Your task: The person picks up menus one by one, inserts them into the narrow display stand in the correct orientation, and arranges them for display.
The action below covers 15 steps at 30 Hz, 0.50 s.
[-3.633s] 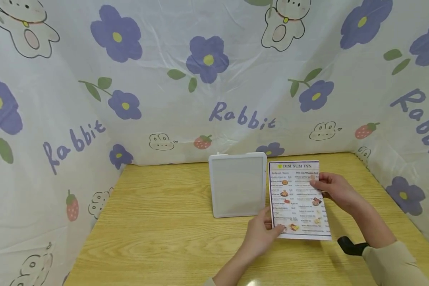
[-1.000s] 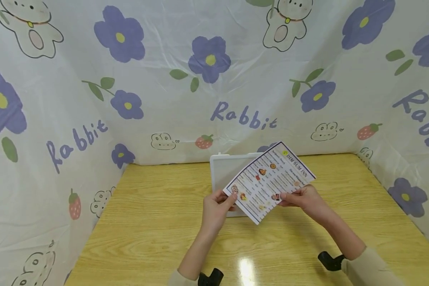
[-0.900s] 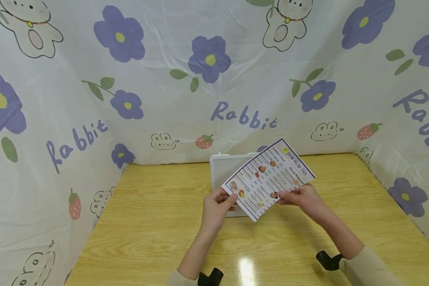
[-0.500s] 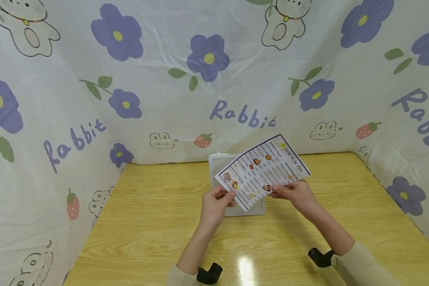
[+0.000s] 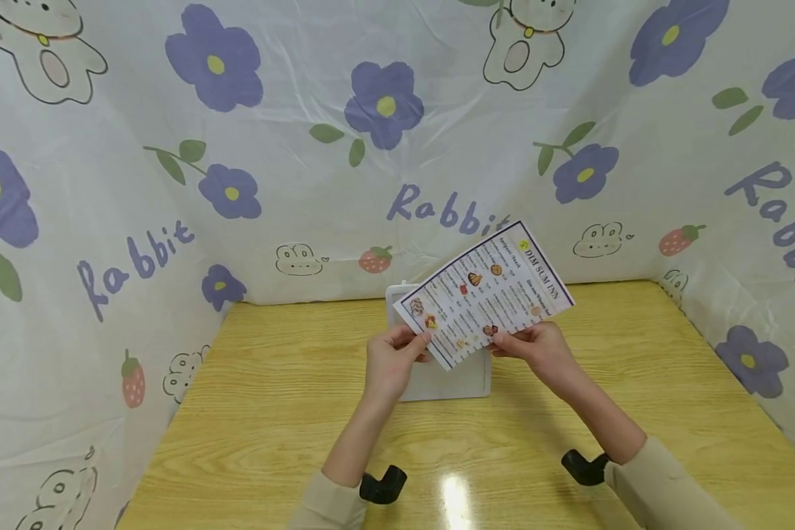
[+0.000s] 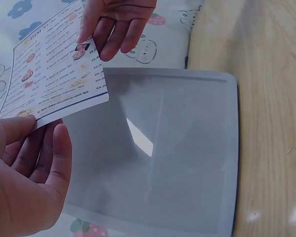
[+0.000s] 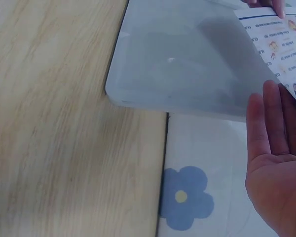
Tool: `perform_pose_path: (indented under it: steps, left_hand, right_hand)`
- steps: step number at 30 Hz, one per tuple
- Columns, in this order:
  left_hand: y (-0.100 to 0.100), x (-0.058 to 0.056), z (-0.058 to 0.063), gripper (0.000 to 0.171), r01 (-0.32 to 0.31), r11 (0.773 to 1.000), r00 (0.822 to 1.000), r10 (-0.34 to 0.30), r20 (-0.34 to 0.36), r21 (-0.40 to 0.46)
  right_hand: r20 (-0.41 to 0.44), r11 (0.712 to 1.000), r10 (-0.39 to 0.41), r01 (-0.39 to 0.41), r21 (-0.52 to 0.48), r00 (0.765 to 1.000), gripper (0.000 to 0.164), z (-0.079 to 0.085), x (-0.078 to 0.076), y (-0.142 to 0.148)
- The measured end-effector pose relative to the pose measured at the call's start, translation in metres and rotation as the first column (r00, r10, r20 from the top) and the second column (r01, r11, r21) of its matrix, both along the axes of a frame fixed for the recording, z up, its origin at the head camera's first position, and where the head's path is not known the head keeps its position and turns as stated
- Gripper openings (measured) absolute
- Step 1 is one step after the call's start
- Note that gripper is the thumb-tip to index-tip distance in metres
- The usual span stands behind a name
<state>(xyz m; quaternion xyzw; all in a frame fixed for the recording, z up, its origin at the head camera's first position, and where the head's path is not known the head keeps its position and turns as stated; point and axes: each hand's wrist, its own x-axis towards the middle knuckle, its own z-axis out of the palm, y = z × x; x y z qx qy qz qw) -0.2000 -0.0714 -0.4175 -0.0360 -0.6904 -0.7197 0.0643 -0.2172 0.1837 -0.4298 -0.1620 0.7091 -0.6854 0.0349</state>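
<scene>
A printed menu sheet (image 5: 483,294) headed "DIM SUM INN" is held up and tilted, its heading toward the upper right. My left hand (image 5: 391,364) pinches its lower left corner between thumb and fingers. Along the lower right edge, my right hand (image 5: 539,353) pinches it the same way. Behind the sheet stands a flat white framed case (image 5: 444,383) with a translucent grey face, partly covered by the menu in the head view. In the left wrist view the case (image 6: 172,148) shows a bright reflection on its face, apart from both hands.
The wooden table (image 5: 271,412) runs back to a patterned cloth curtain (image 5: 305,213), which also closes both sides. Black curved pieces stick out at the wrists, one by the left sleeve (image 5: 331,500) and one by the right sleeve (image 5: 662,486).
Both hands have carried the menu from right of the case to in front of it, turning it clockwise. Over the last second it has risen and shifted slightly left, uncovering the case's lower part.
</scene>
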Motion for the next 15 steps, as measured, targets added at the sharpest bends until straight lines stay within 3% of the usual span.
perform_pose_path:
  steps: [9, 15]
  left_hand:
    - [-0.003, -0.013, 0.02, 0.014, 0.008, 0.999, 0.997, -0.011, -0.071, -0.048]
    - [-0.006, -0.026, 0.04, 0.015, -0.007, 0.997, 0.993, -0.002, -0.117, -0.08]
  right_hand:
    - [-0.071, 0.999, -0.003, 0.001, -0.04, 0.997, 0.04, 0.015, -0.006, -0.013]
    - [-0.1, 0.998, 0.005, -0.011, -0.056, 0.995, 0.041, 0.032, -0.016, -0.017]
